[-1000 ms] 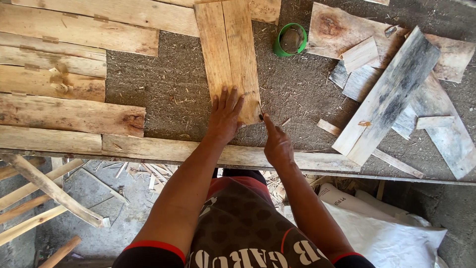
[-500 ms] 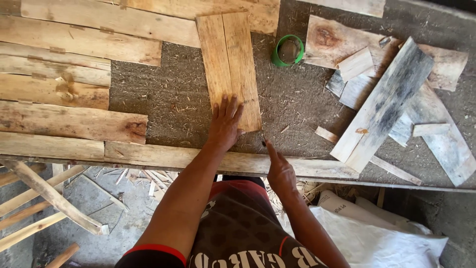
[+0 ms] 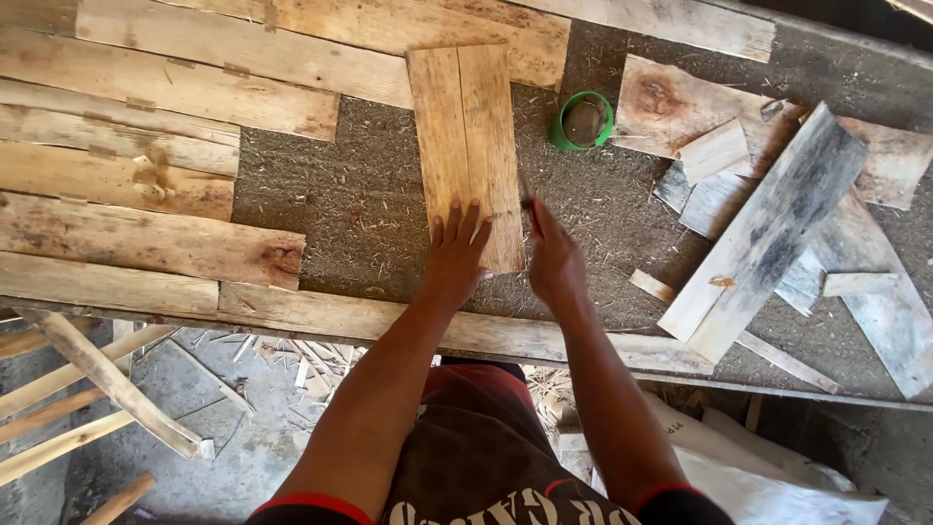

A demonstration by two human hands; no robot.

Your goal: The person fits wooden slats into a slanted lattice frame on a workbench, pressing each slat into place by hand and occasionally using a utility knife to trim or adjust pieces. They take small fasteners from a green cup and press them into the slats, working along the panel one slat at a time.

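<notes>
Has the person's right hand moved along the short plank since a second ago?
Yes. The right hand has slid up beside the short plank, toward the green ring; it sat below the plank's near end earlier.

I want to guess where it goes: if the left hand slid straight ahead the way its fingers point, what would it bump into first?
The left hand already lies flat on the upright plank. Straight ahead it would probably run along it to the long boards lying across the top.
</notes>
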